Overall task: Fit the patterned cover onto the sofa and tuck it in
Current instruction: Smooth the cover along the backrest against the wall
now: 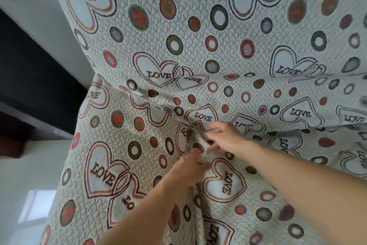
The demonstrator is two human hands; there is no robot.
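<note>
The patterned cover (198, 46), pale with LOVE hearts and coloured rings, drapes over the whole sofa, across backrest and seat. A crease runs along the seat-back gap on the left. My left hand (188, 171) and my right hand (226, 137) meet at a bunched ridge of the cover near the middle of the seat. Fingers of both hands pinch that ridge of fabric. The sofa itself is hidden under the cover.
A pale floor (25, 185) lies to the left of the sofa. A dark band of furniture or wall (29, 78) runs diagonally at the left edge. A bright window reflection shows on the floor (37, 207).
</note>
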